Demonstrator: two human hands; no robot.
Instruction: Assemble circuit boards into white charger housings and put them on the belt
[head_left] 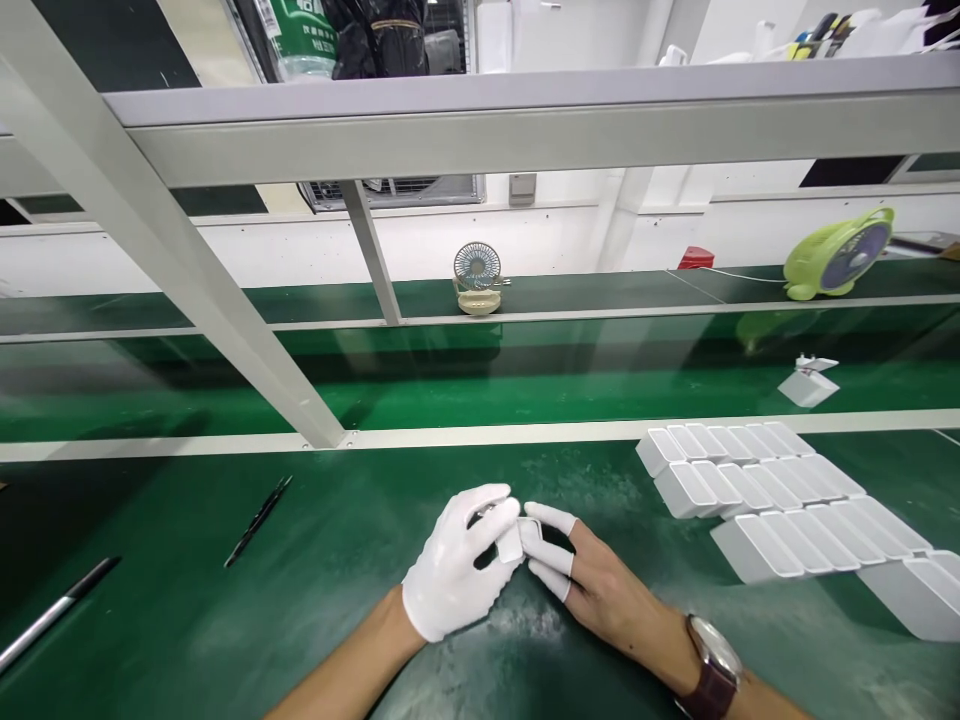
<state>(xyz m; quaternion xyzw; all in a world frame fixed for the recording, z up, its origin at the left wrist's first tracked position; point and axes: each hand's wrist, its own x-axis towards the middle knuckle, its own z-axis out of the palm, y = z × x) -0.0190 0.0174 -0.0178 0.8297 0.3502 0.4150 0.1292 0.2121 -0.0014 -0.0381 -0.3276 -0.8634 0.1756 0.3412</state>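
Observation:
My left hand (465, 560), in a white glove, pinches a small white plastic case (511, 541) between thumb and fingers above the green bench. White covers sheathe several fingertips of my right hand (581, 565), which close on the case's right side. Part of the case is hidden behind the fingers, so its inside cannot be made out. To the right, several white box-shaped cases (810, 535) stand packed in slanting rows. Beyond the bench rail sits a separate white piece (808, 385) with a raised part on top.
A black pen (259, 522) and a silver-and-black rod (56, 615) lie at left. A metal post (225, 310) slants across the left side, and a shelf beam (480, 140) spans overhead. Behind are a small fan (478, 275) and a green fan (836, 258).

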